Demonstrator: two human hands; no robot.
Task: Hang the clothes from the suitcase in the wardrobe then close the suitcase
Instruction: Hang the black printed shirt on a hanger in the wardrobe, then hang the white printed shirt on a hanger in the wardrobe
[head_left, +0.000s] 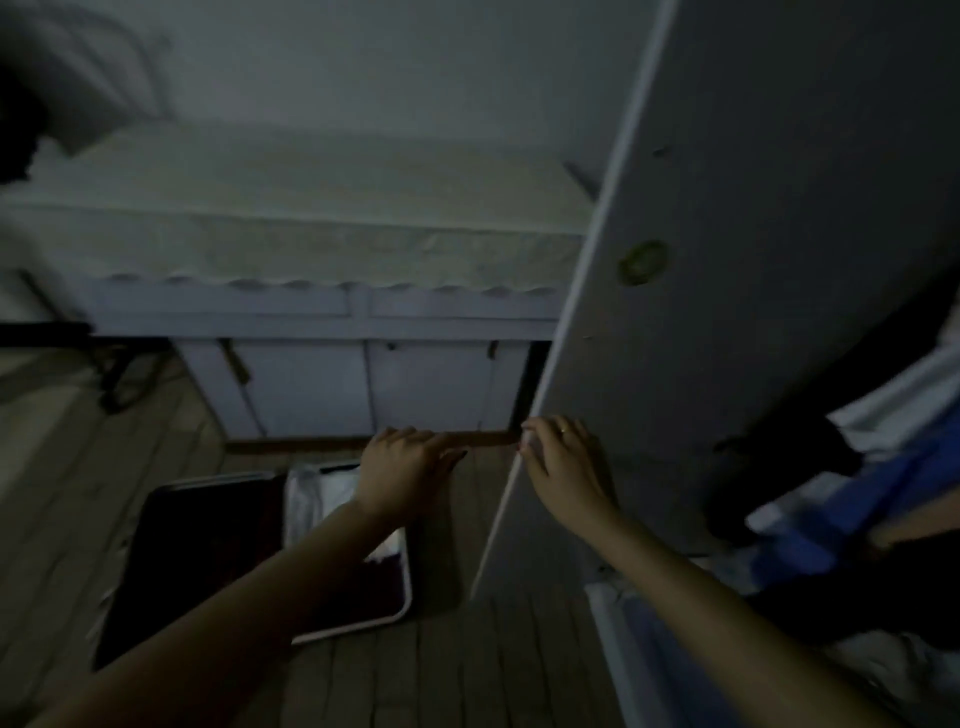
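— Nearest the camera?
— Lying open on the plank floor (467, 670), the suitcase (218, 551), white fabric (322, 499) showing inside.
— Hands?
— Reaching forward over it, left hand (402, 470), fingers loosely extended, holding nothing. Curling round the edge of the wardrobe door (727, 312), right hand (563, 465).
— Clothes?
— Hanging behind that door, blue and white clothes (852, 499).
— Farther back?
— Standing against the wall, pale cabinet (363, 364), cloth draping over the top.
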